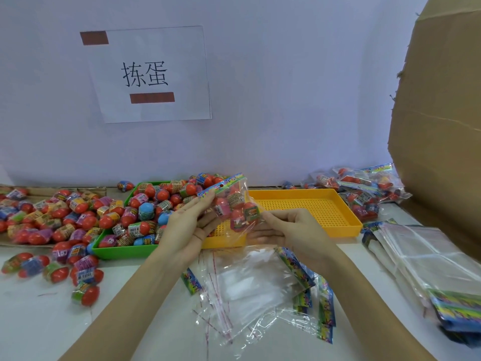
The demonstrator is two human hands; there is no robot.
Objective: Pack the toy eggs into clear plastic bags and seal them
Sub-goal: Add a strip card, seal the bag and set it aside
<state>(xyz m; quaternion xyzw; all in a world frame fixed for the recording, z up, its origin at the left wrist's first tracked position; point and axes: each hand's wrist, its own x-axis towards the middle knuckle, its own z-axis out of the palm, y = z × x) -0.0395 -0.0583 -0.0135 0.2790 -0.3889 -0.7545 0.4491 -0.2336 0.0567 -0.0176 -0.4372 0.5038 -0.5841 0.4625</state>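
White tabletop [39, 321]: at ten o'clock our green tray [122, 250] brims with toy eggs [145, 204]. Our left hand [187, 225] and right hand [291, 230] pinch a filled bag [234, 201] above the yellow tray [312, 204], bare at one o'clock.

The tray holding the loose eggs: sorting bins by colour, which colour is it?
Green tray, seen best in the head view.

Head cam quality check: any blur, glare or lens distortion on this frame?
Head view: wide-angle bowing, the cardboard box edge curves at right; loose toy eggs at far left smear softly; the filled bag pinched by the left hand and right hand is fairly sharp; faint sheen on the empty bags; lighting even, shadows weak; the wall sign reads clearly.
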